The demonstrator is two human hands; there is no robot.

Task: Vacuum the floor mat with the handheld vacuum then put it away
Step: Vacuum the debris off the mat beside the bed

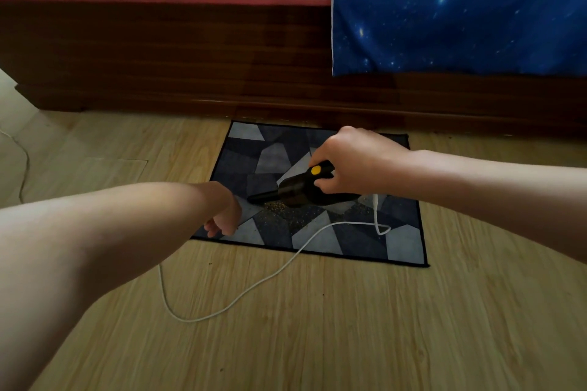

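From the head camera, a patterned floor mat (317,200) lay on wood flooring beside a bed. The right hand (355,162) had its fingers clamped on a black handheld vacuum (295,190), nozzle down in scattered crumbs (286,213). Slow, overlapping passes would likely work best, clear of the white cord (254,286). The left hand (222,219) pressed the mat's edge, fingers curled.

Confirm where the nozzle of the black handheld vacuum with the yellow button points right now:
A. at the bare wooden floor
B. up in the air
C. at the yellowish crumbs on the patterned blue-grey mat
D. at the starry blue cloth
C: the black handheld vacuum, held in the right hand, has its nozzle down at the yellowish crumbs on the patterned blue-grey mat.
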